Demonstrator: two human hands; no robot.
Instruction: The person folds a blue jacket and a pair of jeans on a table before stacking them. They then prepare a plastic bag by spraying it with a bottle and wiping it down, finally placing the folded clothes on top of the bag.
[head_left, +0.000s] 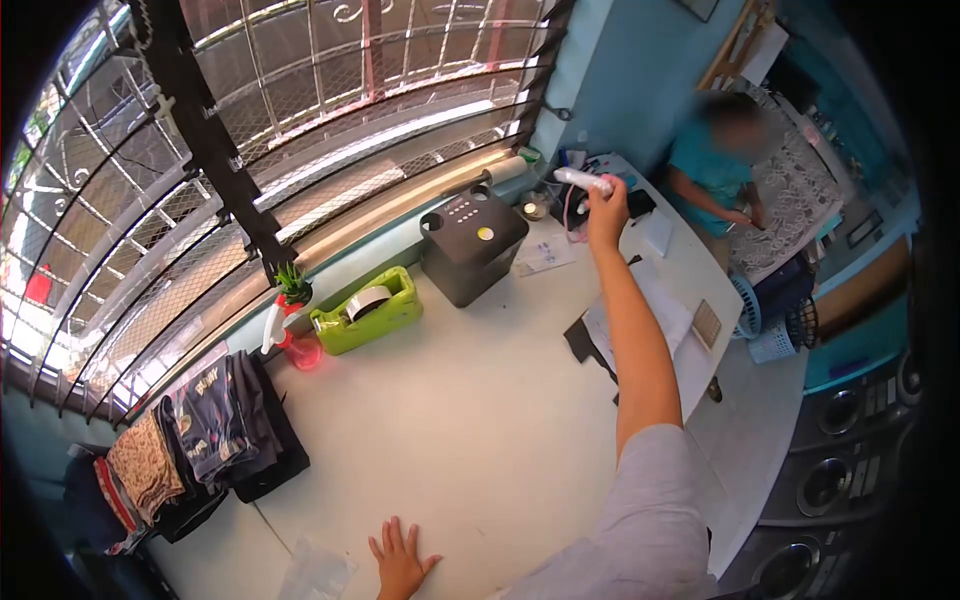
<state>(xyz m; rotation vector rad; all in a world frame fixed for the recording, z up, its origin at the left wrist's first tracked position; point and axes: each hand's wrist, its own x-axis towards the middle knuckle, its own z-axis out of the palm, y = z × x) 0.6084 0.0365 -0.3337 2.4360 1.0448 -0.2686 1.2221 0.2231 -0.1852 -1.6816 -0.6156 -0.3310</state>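
My right hand [608, 208] is raised over the far right part of the white table, its fingers closed round a slim white object [580, 180]. Below it are a pink cord, a small jar [535, 207] and papers. My left hand [400, 560] lies flat on the table near the front edge, fingers spread, holding nothing. Just left of it is a clear plastic sheet or bag [316, 574]. Further left sits a stack of folded clothes [213, 415].
Along the window stand a red spray bottle [298, 348], a green tape dispenser [372, 312] and a black box [474, 245]. A person in a teal shirt [708, 168] is at another table, upper right. Baskets [773, 343] and washing machines [825, 485] are at the right.
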